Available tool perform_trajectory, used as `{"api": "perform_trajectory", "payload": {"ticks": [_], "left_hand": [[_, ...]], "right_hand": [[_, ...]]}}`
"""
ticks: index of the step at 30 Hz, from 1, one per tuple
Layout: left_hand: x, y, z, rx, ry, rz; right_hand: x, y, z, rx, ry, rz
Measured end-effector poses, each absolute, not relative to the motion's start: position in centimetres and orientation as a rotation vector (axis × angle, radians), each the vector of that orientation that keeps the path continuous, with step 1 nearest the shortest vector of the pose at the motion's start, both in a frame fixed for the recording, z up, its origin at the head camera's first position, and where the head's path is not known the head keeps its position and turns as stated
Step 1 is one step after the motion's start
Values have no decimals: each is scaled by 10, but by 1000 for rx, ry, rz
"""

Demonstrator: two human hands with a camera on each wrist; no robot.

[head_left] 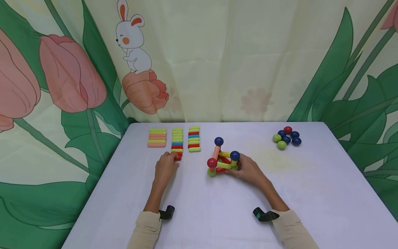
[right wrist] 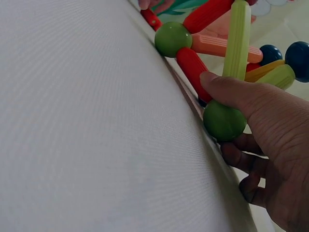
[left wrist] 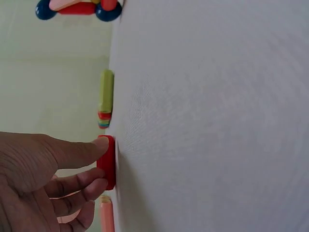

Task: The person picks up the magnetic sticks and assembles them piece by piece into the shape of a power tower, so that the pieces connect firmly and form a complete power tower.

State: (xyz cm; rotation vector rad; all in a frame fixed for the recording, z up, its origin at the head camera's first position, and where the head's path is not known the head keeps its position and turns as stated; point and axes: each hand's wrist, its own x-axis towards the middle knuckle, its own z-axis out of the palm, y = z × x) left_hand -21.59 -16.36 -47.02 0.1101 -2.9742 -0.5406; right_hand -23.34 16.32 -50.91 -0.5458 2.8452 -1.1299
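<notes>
Sleeved forearms (head_left: 146, 226) reach forward, left fingers (left wrist: 79, 181) pinching a red stick (left wrist: 109, 166), right fingers (right wrist: 253, 163) gripping a multicoloured frame (head_left: 224, 165).

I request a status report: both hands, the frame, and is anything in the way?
Left hand pinching red stick. Right hand gripping frame. Nothing seen between stick and frame; loose balls off right.
</notes>
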Motion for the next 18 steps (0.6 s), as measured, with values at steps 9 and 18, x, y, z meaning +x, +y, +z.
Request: {"api": "perform_trajectory", "payload": {"ticks": [9,18], "left_hand": [[-217,-162,-471,141,-3004,-477],[-217,-164,-469,70,-3032,-383]], "right_hand": [[-228,163,-508,-557,2844,-1161],[-226,162,-507,-523,2837,-1169]]}}
